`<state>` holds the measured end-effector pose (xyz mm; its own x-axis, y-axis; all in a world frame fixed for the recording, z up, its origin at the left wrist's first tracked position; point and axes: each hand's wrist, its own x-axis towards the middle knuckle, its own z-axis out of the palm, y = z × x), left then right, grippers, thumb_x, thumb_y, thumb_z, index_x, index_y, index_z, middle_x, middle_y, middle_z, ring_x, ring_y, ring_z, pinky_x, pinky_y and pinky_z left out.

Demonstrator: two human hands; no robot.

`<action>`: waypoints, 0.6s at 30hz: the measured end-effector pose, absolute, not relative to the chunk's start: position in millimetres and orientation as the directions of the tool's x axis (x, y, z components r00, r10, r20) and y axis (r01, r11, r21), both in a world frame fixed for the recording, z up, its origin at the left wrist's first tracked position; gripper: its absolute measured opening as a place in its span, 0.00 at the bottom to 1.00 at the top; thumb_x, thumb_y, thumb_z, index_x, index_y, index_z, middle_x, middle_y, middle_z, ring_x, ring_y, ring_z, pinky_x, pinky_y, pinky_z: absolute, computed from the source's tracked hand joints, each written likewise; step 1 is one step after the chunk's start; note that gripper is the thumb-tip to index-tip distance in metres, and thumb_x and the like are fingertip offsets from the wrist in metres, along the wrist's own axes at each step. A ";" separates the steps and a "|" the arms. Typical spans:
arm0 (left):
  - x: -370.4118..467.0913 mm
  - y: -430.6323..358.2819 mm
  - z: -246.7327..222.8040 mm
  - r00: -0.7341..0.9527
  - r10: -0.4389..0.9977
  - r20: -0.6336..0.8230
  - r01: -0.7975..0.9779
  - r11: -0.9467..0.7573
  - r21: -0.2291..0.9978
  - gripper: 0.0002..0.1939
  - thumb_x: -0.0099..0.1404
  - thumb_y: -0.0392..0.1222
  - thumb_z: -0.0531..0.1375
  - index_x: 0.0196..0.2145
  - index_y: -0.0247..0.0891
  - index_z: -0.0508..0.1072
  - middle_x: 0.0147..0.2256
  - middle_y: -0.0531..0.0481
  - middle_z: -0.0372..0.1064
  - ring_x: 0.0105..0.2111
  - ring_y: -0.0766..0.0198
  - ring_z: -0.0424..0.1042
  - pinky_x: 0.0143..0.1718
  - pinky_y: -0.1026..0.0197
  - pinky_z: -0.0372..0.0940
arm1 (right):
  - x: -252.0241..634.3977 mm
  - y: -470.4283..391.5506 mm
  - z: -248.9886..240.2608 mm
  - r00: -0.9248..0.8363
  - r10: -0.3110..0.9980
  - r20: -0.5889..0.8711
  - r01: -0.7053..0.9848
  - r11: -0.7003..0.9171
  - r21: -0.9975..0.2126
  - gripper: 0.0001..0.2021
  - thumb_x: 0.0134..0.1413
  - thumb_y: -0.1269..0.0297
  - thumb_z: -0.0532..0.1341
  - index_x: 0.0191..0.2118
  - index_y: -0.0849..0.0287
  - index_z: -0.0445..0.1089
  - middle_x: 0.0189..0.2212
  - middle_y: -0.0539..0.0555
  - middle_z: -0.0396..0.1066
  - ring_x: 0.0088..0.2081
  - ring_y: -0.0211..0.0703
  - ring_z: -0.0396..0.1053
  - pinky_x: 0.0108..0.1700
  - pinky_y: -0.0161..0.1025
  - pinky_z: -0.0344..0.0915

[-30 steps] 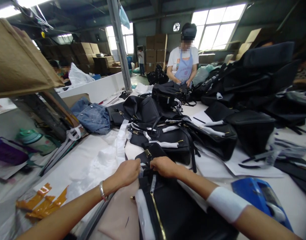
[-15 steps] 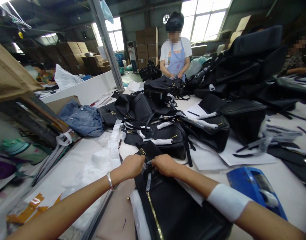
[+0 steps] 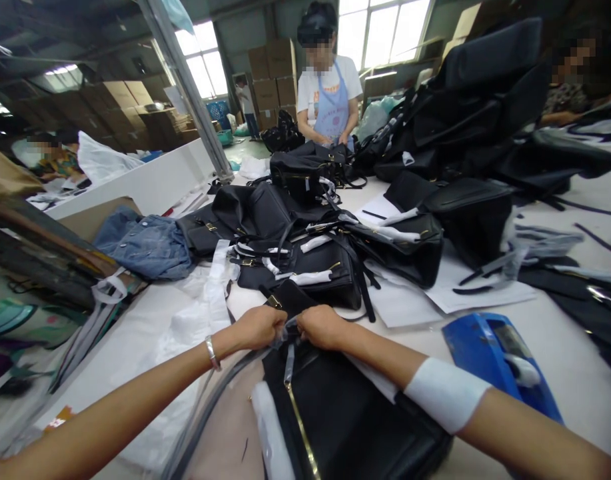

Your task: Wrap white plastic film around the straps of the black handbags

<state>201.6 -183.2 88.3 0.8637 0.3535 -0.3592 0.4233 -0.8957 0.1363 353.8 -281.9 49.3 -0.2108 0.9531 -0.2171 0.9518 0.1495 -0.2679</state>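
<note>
A black leather bag (image 3: pixel 370 407) lies in front of me, with a gold zipper (image 3: pixel 302 427) and a white-wrapped piece (image 3: pixel 270 423) along its left edge. My left hand (image 3: pixel 262 327) is closed at the top of the bag, pinching clear plastic wrap (image 3: pixel 286 331). Close beside it, my right hand (image 3: pixel 322 327) is also closed, gripping the other side of that wrap. The fingertips hide part of what lies between them, apparently a strap or handle. Just beyond my hands sits a black flap with a gold buckle (image 3: pixel 274 302).
More black bags (image 3: pixel 325 267) with wrapped hardware crowd the table ahead. A blue tape dispenser (image 3: pixel 500 363) stands on the right. Denim clothing (image 3: pixel 142 243) and white packing sheets (image 3: pixel 185 353) lie to the left. A co-worker in an apron (image 3: pixel 330 100) handles bags across the table.
My view has shifted slightly, so the scene sits further left and higher. Both hands stay closed at the bag's top. A grey strip now shows curving below my left wrist.
</note>
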 end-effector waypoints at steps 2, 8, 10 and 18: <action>201.0 -181.4 86.8 0.864 0.355 -0.357 0.422 -0.898 0.127 0.07 0.56 0.33 0.53 0.28 0.40 0.71 0.26 0.51 0.72 0.27 0.61 0.71 0.26 0.65 0.57 | 353.8 -283.7 49.0 -0.193 0.957 -0.215 0.956 0.134 -0.261 0.10 0.52 0.69 0.58 0.39 0.62 0.75 0.38 0.63 0.76 0.41 0.54 0.74 0.40 0.41 0.66; 212.9 -191.5 78.5 0.879 0.364 -0.307 0.408 -0.908 0.093 0.12 0.58 0.31 0.52 0.34 0.39 0.73 0.31 0.44 0.74 0.34 0.54 0.73 0.33 0.59 0.60 | 359.0 -286.4 48.1 -0.196 0.960 -0.200 0.937 0.124 -0.326 0.11 0.51 0.68 0.58 0.39 0.56 0.75 0.39 0.56 0.76 0.42 0.49 0.73 0.40 0.37 0.65; 217.7 -193.2 78.7 0.883 0.354 -0.307 0.402 -0.910 0.106 0.11 0.57 0.31 0.52 0.33 0.39 0.73 0.30 0.44 0.74 0.33 0.54 0.72 0.32 0.60 0.59 | 361.1 -286.8 45.8 -0.178 0.963 -0.203 0.932 0.099 -0.348 0.11 0.52 0.67 0.58 0.40 0.55 0.75 0.39 0.55 0.76 0.42 0.48 0.73 0.39 0.36 0.64; 223.9 -194.8 72.6 0.883 0.346 -0.316 0.418 -0.887 0.196 0.10 0.55 0.31 0.52 0.29 0.40 0.72 0.27 0.50 0.72 0.28 0.61 0.69 0.27 0.64 0.54 | 359.7 -284.7 31.9 -0.099 0.959 -0.264 0.899 -0.028 -0.437 0.10 0.50 0.62 0.62 0.39 0.54 0.76 0.36 0.55 0.77 0.40 0.48 0.73 0.35 0.34 0.62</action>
